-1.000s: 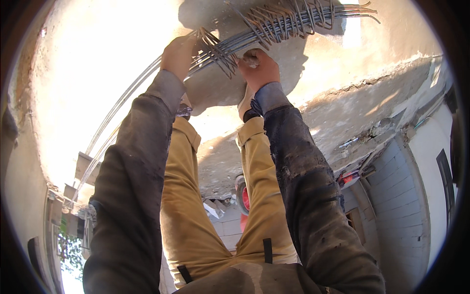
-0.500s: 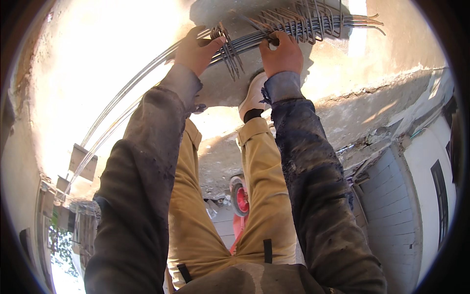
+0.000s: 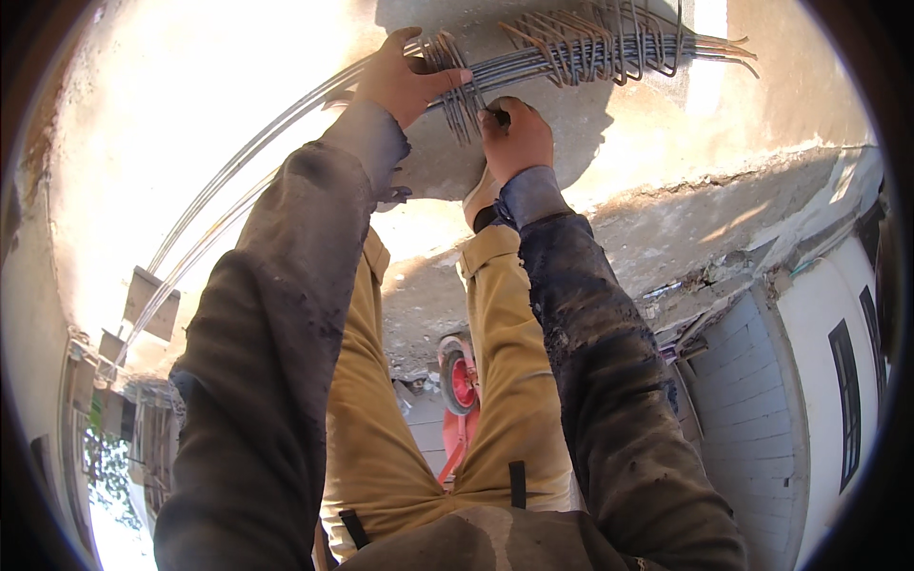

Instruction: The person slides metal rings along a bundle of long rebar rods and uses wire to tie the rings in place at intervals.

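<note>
A bundle of long steel rebars (image 3: 519, 67) runs across the top, with bent rebar stirrups strung round it. My left hand (image 3: 405, 84) grips a small bunch of rebar stirrups (image 3: 451, 93), its thumb lying across them and its fingers on the far side of the bars. Just right of that bunch, below the bars, my right hand (image 3: 519, 138) is closed in a pinch at the leg of one stirrup; its fingertips are partly hidden. A larger group of stirrups (image 3: 595, 48) hangs on the bars farther right.
The bars curve down left to a grey block (image 3: 150, 305). Beneath me is a concrete slab (image 3: 666, 143) with a rough broken edge. My shoe (image 3: 481, 195) stands below the right hand. A red wheel (image 3: 462, 379) shows between my legs, and a grey plank surface (image 3: 747, 409) lies right.
My right hand has left the bars beside the larger stirrup group and moved left and nearer, to the small bunch. My left hand has shifted slightly right, its thumb now across the stirrups.
</note>
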{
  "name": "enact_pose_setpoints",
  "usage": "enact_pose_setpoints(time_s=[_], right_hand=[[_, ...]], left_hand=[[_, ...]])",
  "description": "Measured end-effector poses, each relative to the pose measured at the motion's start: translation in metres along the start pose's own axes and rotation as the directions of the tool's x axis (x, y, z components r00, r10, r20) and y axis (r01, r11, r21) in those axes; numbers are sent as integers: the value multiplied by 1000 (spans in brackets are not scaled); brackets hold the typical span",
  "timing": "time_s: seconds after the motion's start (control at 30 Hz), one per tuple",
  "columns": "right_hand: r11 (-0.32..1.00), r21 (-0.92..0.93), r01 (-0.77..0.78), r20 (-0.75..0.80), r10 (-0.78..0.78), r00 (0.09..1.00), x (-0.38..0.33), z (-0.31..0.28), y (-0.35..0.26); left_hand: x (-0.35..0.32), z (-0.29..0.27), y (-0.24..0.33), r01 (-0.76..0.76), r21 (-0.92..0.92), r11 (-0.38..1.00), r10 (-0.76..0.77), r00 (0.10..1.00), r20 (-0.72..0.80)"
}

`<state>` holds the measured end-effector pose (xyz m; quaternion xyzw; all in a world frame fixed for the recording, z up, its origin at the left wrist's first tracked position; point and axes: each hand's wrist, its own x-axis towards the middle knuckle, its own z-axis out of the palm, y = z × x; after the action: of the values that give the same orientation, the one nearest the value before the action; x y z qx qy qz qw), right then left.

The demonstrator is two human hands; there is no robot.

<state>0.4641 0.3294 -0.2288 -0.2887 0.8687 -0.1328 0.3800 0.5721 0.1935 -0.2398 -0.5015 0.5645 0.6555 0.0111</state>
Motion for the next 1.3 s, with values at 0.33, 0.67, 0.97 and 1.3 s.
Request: enact_pose_setpoints(time_s=[0.33, 0.67, 0.97, 1.3], right_hand=[[977, 211, -3, 20, -2, 1000, 12, -2, -1], [926, 66, 371, -239, -346, 907, -21, 7, 0], [870, -131, 475, -266, -493, 828, 17, 3, -29], [838, -224, 498, -166, -536, 828, 41, 1, -44]], left_hand=[[25, 5, -19, 19, 19, 1000, -17, 997, -69], [23, 0, -13, 87, 47, 995, -79, 986, -146], [19, -7, -18, 72, -101, 992, -84, 989, -121], [27, -8, -33, 41, -81, 996, -51, 990, -130]])
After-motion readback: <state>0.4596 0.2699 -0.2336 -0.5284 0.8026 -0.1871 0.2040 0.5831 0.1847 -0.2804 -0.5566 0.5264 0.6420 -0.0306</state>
